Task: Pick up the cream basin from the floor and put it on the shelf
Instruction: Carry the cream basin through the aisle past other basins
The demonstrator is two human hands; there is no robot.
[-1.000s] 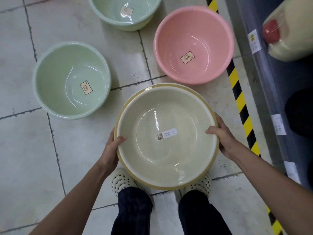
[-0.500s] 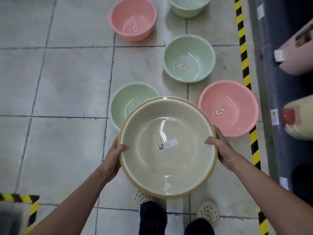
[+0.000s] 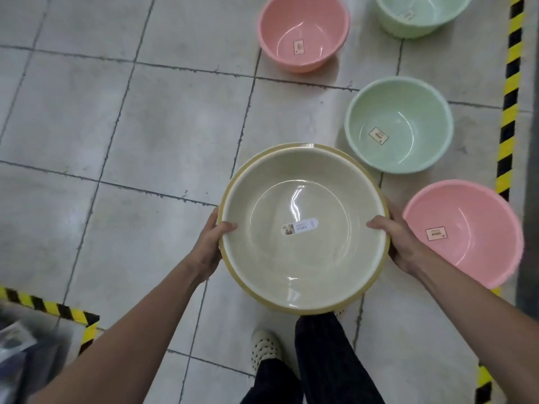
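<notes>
The cream basin (image 3: 303, 258), round with a tan rim and a small white label inside, is lifted off the floor and held level in front of me. My left hand (image 3: 211, 240) grips its left rim, thumb over the edge. My right hand (image 3: 393, 240) grips the right rim the same way. The basin is empty. A dark shelf edge (image 3: 529, 243) runs along the far right border of the view.
On the tiled floor sit a green basin (image 3: 399, 123), a pink basin (image 3: 466, 231) at the right, another pink basin (image 3: 304, 30) and a second green basin (image 3: 423, 13) farther off. Yellow-black hazard tape (image 3: 509, 106) lines the shelf base; more tape (image 3: 58, 310) marks the lower left.
The basin has stayed in both hands while the view swung left and farther back; the shelf and its goods slid almost out of sight at the right, and one green basin is hidden.
</notes>
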